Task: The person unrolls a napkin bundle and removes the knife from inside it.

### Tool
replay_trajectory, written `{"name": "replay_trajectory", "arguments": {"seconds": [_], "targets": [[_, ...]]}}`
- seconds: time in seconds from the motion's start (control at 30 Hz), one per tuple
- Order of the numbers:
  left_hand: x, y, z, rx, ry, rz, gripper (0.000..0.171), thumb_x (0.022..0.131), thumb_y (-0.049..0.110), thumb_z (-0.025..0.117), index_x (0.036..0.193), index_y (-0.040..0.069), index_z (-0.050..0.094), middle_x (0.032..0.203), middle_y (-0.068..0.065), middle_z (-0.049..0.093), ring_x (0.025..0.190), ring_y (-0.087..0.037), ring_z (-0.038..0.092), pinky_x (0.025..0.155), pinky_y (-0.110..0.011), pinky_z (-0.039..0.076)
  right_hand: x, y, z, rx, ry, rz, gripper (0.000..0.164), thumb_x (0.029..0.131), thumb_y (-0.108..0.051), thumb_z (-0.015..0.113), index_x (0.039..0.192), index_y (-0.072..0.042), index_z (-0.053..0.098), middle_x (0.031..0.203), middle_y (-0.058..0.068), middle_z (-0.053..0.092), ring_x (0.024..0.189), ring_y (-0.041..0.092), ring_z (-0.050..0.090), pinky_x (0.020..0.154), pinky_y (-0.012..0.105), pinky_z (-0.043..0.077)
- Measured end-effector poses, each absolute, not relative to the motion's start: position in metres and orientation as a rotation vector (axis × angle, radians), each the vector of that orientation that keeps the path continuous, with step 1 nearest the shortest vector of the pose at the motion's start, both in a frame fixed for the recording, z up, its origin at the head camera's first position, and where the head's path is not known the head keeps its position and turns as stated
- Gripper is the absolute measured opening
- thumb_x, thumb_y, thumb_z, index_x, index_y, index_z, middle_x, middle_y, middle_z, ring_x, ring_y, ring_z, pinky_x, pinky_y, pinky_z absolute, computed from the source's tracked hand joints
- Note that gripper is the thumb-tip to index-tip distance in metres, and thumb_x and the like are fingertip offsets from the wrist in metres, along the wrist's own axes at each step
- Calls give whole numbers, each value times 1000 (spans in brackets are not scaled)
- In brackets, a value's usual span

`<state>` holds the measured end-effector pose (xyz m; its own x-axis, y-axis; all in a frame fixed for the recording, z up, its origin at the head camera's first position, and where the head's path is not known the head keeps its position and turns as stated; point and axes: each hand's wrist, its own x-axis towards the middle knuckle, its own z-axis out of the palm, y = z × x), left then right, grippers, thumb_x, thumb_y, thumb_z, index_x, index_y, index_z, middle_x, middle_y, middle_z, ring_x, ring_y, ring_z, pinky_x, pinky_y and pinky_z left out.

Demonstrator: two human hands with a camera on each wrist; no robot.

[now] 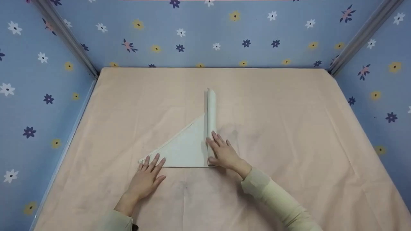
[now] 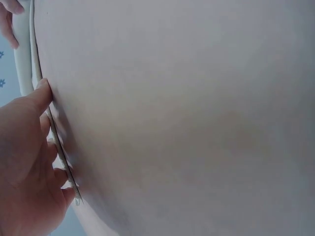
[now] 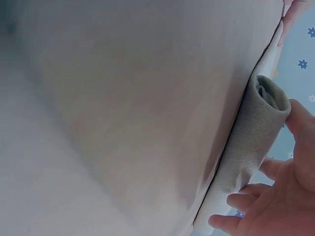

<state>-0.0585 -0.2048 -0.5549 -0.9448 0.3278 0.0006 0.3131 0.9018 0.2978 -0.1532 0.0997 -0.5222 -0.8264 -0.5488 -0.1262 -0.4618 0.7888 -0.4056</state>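
A pale green cloth (image 1: 184,144) lies on the table, its left part a flat triangle and its right side a narrow upright roll (image 1: 211,110). My left hand (image 1: 145,179) rests with spread fingers on the triangle's left corner; in the left wrist view its fingers (image 2: 44,93) lie along the cloth's near edge. My right hand (image 1: 224,155) lies over the lower end of the roll, fingers extended onto it. In the right wrist view the roll's open end (image 3: 270,93) shows layers wound inside, with the thumb and fingers of the right hand (image 3: 280,191) touching its side.
A peach cloth (image 1: 282,106) covers the table, with wrinkles at the right. Blue flower-patterned panels (image 1: 199,35) stand at the back and both sides, joined by grey posts (image 1: 69,35) at the corners.
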Motion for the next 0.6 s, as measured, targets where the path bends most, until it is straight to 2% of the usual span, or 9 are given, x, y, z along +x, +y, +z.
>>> {"name": "replay_trajectory", "arguments": {"seconds": [0.3,0.4,0.6], "targets": [[-56,-205,-556,569,3093,507,56,89,37,50,137,12,35,141,-15,29,126,-44,21,98,-57,19,-154,105,-523,-819,2739,-553,73,82,-33,60,140,-9,24,146,16,9,131,33,16,97,58,22],[-57,-205,-555,546,3066,489,56,88,35,52,136,10,37,141,-16,28,126,-45,20,99,-57,18,-154,107,-524,-803,2729,-559,73,82,-34,61,141,-10,24,147,15,9,131,32,15,98,58,21],[-59,-205,-554,502,3003,445,57,90,37,48,138,12,33,143,-13,23,128,-42,15,101,-56,15,-154,109,-522,-804,2732,-551,73,83,-36,60,141,-10,24,146,15,9,131,31,15,98,57,22]]}}
